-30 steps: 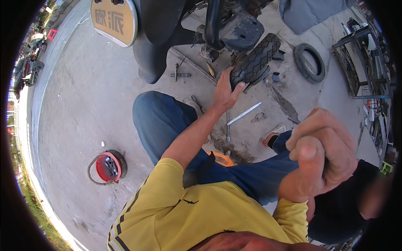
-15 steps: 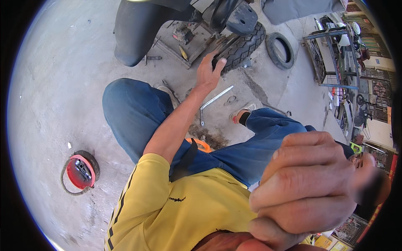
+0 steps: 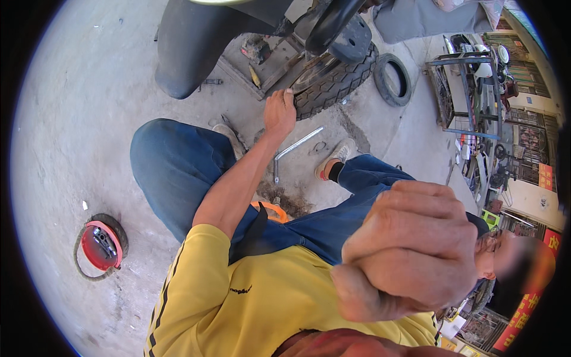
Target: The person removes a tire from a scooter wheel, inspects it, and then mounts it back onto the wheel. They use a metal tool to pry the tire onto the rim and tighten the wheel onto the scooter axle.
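At the near left edge of a knobbly black wheel tyre (image 3: pixel 342 83), mounted under a scooter's dark body, my left hand (image 3: pixel 279 113) is closed, its fingers curled at the rim side and partly hidden. My right hand (image 3: pixel 410 256) is a loose fist, large and close in the lower right. Whatever lies inside its fingers, if anything, is hidden. An L-shaped metal bar (image 3: pixel 300 143) rests on the ground between my feet, just below the tyre.
Left of the wheel is a wooden-edged tray (image 3: pixel 238 76) with tools. A loose tyre (image 3: pixel 381 83) lies beyond it. A red bowl (image 3: pixel 89 241) of metal parts stands far left. An orange ring (image 3: pixel 273 209) is near my legs. A metal rack (image 3: pixel 467 59) and another person are at right.
My left hand has shifted left and slightly down along the tyre's edge, and its thumb has drawn in. My right fist has moved a little left. The view has tilted slightly.
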Available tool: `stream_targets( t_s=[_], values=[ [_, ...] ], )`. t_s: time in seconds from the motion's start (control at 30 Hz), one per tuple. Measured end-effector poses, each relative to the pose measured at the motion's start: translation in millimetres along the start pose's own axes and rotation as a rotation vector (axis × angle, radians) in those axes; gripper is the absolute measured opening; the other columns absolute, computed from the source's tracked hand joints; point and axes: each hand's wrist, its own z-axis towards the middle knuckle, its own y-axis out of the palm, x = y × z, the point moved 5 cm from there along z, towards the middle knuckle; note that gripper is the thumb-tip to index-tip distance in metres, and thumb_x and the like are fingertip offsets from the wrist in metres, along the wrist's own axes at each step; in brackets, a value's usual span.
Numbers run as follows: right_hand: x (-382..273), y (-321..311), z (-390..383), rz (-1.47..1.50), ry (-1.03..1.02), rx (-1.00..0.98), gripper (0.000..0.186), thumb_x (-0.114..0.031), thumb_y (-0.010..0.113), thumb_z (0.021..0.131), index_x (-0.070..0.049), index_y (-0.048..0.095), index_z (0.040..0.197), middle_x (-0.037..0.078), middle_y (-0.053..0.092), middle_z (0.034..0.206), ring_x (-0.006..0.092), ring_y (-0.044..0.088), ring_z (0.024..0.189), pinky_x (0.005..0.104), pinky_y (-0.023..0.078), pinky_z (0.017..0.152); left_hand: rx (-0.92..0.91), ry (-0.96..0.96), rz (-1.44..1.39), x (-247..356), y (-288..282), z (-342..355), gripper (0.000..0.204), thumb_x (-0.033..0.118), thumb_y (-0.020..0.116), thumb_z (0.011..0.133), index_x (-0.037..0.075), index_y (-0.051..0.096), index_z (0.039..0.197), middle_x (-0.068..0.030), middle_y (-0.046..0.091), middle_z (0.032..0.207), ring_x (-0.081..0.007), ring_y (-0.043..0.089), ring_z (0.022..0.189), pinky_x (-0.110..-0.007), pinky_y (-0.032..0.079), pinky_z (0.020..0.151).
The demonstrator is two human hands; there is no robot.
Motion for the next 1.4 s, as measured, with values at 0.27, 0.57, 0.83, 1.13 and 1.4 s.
stream_targets(
  t_s=[0.27, 0.57, 0.83, 1.13, 1.4],
  values=[
    [216, 29, -57, -0.566, 0.622, 0.129, 0.057, -0.026, 0.087, 0.085, -0.003, 0.062, 0.13, 0.02, 0.056, 0.13, 0.0388, 0.064, 0.109, 0.0452, 0.053, 0.085, -0.018, -0.139, -0.578, -31, 7, 1, 0.041, 0.032, 0.049, 0.102, -0.002, 0.07, 0.116, -0.0231, 0.071, 0.115, -0.0373, 0.065, 0.115, -0.044, 0.048, 0.098],
    [280, 52, -78, -0.448, 0.612, 0.308, 0.092, -0.012, 0.091, 0.078, 0.0, 0.042, 0.155, 0.03, 0.031, 0.158, 0.047, 0.053, 0.133, 0.0484, 0.05, 0.107, 0.055, -0.274, -0.407, -62, 25, -2, 0.047, 0.036, 0.054, 0.1, -0.002, 0.068, 0.124, -0.0279, 0.065, 0.129, -0.043, 0.059, 0.124, -0.045, 0.044, 0.109],
    [321, -7, -94, 0.005, 0.857, 0.625, 0.087, -0.03, 0.082, 0.093, 0.005, 0.036, 0.158, 0.021, 0.054, 0.146, 0.0292, 0.064, 0.12, 0.0399, 0.059, 0.09, 0.136, -0.3, -0.447, -83, 27, 1, 0.044, 0.033, 0.054, 0.101, -0.001, 0.069, 0.124, -0.0271, 0.066, 0.127, -0.0412, 0.061, 0.123, -0.045, 0.045, 0.108],
    [313, 76, -111, 0.455, 0.984, 0.524, 0.077, -0.024, 0.078, 0.097, 0.003, 0.035, 0.155, 0.017, 0.058, 0.139, 0.0278, 0.064, 0.119, 0.0413, 0.061, 0.094, 0.063, -0.27, -0.518, -58, 32, -5, 0.042, 0.032, 0.054, 0.102, -0.001, 0.07, 0.122, -0.0253, 0.068, 0.125, -0.041, 0.062, 0.122, -0.045, 0.046, 0.106],
    [325, 64, -109, 0.496, 0.965, 0.588, 0.07, -0.034, 0.079, 0.096, 0.001, 0.046, 0.147, 0.012, 0.064, 0.128, 0.0232, 0.066, 0.112, 0.0395, 0.061, 0.091, 0.108, -0.202, -0.522, -61, 26, 0, 0.042, 0.032, 0.055, 0.101, -0.002, 0.072, 0.118, -0.0278, 0.07, 0.121, -0.0439, 0.065, 0.116, -0.047, 0.048, 0.102]
  ],
)
